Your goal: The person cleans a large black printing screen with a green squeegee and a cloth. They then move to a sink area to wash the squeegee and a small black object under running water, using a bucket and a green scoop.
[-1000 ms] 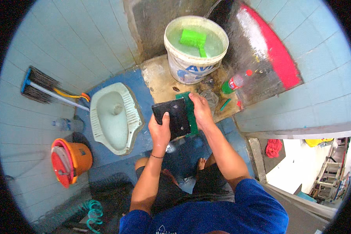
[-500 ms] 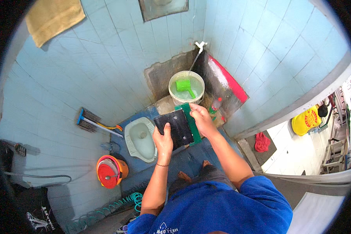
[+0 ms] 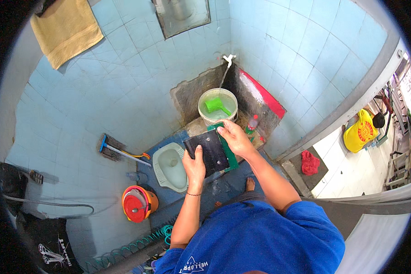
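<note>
Both my hands hold a flat black panel (image 3: 213,157) with two round metal fasteners and a green strip (image 3: 230,157) along its right side. My left hand (image 3: 195,168) grips the panel's lower left side, thumb on top and the other fingers hidden beneath. At the upper right, my right hand (image 3: 235,139) has its fingers closed on the green strip's far end. Just beyond the panel stands a white bucket (image 3: 200,109) of water, a green dipper (image 3: 214,105) lying in it. Water runs into the bucket from a white tap (image 3: 229,59).
A squat toilet (image 3: 172,181) is set in the floor to the left. A brush (image 3: 114,148) leans near the wall, behind an orange bucket (image 3: 153,201). At right are a plastic bottle (image 3: 252,124), a red cloth (image 3: 310,163) and a person in yellow (image 3: 360,131) beyond the doorway.
The view has shifted slightly. My right hand's fingers and thumb now lie further over the panel's upper right corner, while my left hand keeps its grip.
</note>
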### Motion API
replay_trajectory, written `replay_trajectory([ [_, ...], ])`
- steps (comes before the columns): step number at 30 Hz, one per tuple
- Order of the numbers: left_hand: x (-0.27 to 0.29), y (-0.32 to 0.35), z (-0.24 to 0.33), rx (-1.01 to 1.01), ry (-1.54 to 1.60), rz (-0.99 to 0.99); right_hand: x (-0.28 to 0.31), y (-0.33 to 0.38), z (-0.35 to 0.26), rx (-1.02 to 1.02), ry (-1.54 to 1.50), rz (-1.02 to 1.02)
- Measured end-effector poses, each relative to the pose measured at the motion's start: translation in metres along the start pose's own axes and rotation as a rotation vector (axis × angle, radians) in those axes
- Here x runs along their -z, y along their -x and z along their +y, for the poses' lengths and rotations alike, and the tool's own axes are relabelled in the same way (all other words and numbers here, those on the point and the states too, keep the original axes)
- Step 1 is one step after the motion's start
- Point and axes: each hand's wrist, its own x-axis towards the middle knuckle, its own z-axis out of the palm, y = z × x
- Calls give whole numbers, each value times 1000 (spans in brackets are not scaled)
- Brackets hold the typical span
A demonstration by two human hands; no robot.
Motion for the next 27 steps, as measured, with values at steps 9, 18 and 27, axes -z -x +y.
replay_trajectory([
  [9, -86, -11, 10, -215, -85, 36, 56, -50, 37, -174, -183, -25],
  [18, -175, -29, 0, -267, -156, 135, 140, -107, 64, -346, -695, -202],
  [27, -237, -34, -1, -466, -544, 121, 186, -142, 95, -161, -468, -142],
])
